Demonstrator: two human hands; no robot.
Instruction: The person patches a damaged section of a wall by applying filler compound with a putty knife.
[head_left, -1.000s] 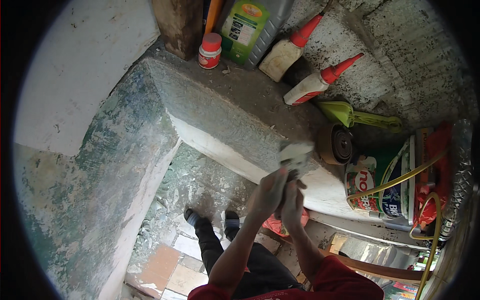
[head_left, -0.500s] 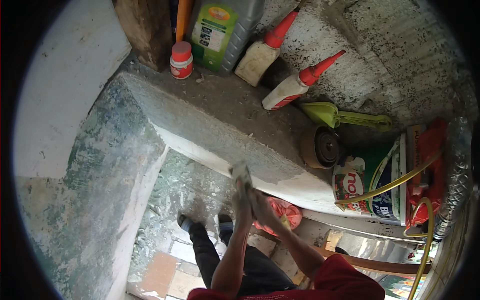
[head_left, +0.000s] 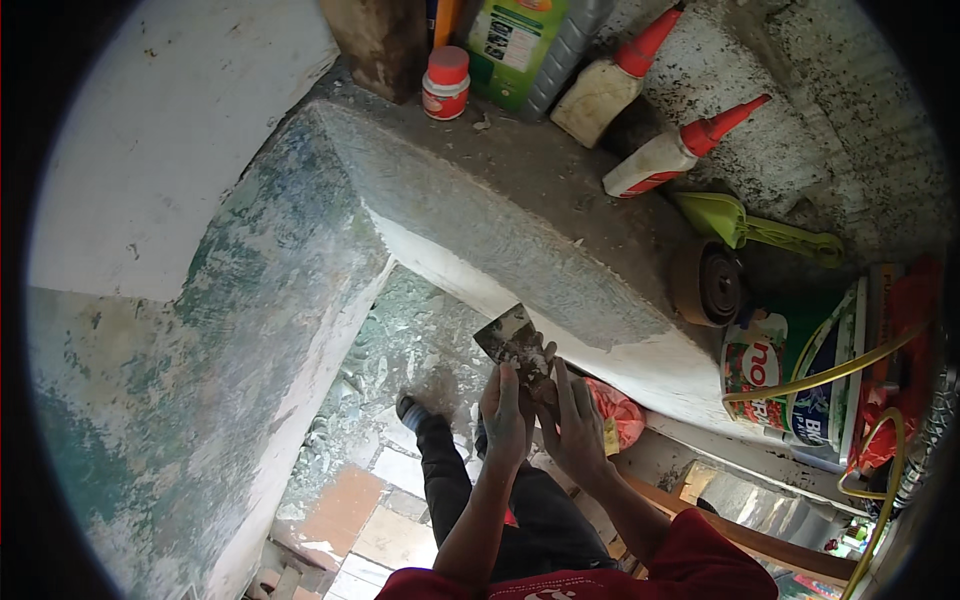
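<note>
My left hand (head_left: pixel 508 410) grips a putty knife, its wide metal blade (head_left: pixel 502 328) flecked with white material and tilted up toward the ledge. My right hand (head_left: pixel 572 420) is open just to the right, fingers mostly straight, against or very near the tool's lower part; I cannot tell if it touches. Both hands are above the dusty, chipped floor (head_left: pixel 372 330), in front of the ledge's pale face (head_left: pixel 450 270). A crumpled red bag (head_left: pixel 620 415) lies low behind my right hand.
A weathered wall (head_left: pixel 230 370) rises at left. The ledge (head_left: pixel 480 170) carries a red-capped jar (head_left: pixel 446 95), a jerrycan (head_left: pixel 525 45), two nozzle bottles (head_left: pixel 640 170), a green scoop (head_left: pixel 730 222) and a brown roll (head_left: pixel 705 285). Paint buckets (head_left: pixel 760 365) and a yellow hose (head_left: pixel 800 383) sit at right.
The putty knife has turned so its blade shows flat and sharp. My right hand's fingers have straightened beside it. The view has shifted, moving the ledge rightward and up in the picture since half a second ago.
</note>
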